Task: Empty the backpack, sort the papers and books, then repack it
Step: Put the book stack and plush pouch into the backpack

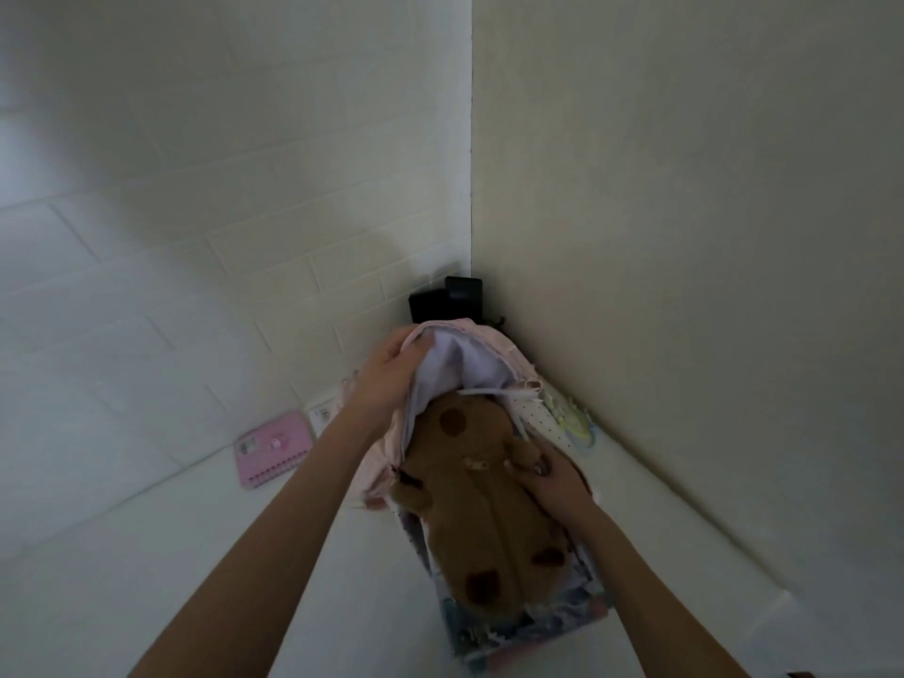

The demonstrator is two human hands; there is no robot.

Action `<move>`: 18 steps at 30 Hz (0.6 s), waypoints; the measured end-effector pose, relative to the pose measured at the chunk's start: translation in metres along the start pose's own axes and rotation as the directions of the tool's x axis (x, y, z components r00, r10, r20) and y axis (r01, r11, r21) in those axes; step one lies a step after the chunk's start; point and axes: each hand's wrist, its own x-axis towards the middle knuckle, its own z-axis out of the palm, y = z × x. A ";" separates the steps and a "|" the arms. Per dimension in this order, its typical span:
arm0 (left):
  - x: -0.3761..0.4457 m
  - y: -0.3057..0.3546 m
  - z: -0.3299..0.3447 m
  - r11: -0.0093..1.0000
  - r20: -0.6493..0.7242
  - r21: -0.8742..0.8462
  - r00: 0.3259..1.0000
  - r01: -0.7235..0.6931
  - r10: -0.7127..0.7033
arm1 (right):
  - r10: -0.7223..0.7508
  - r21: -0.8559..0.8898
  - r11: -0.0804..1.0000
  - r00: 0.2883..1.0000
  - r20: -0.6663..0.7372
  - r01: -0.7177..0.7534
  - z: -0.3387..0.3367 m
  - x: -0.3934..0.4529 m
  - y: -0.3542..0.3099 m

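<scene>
A pale pink backpack stands on a white table in the corner, its mouth wide and the white lining showing. My left hand grips the upper left rim of the opening, thumb inside. A brown plush toy lies half in the mouth, its head inside and its feet toward me. My right hand holds the toy by its right arm and side. Under the toy lies a stack of colourful books near the front.
A pink case lies flat to the left by the brick-pattern wall. A white item sits beside it. Black boxes stand in the corner behind the backpack. A pale yellow-green item rests to the backpack's right.
</scene>
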 end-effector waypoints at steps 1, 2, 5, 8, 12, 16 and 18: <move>0.003 0.000 -0.002 1.000 0.007 0.020 1.000 0.000 0.000 | -0.022 -0.033 0.999 1.000 -0.007 0.022 0.003 0.003 0.002; 0.007 0.002 -0.002 0.997 0.019 0.076 1.000 -0.019 0.018 | -0.031 -0.038 0.999 0.999 -0.009 0.031 0.007 0.006 0.001; 0.014 0.014 0.010 0.947 0.137 0.297 0.987 -0.121 0.083 | -0.046 -0.047 0.998 0.999 0.005 0.046 0.011 0.006 -0.001; 0.023 0.019 0.026 0.798 0.315 0.544 0.944 -0.262 0.095 | -0.072 -0.068 0.995 0.996 0.044 0.075 0.016 0.010 -0.002; 0.033 0.037 0.043 0.228 0.495 0.850 0.868 -0.474 -0.042 | -0.126 -0.127 0.983 0.991 0.035 0.129 0.018 0.009 -0.006; 0.016 0.046 0.026 0.264 0.411 0.758 0.751 -0.596 0.516 | -0.076 -0.148 0.985 0.995 0.062 0.085 0.018 0.010 -0.004; 0.003 0.044 0.017 0.447 0.298 0.640 0.738 -0.625 0.605 | -0.068 -0.196 0.977 0.995 0.068 0.081 0.018 0.013 -0.008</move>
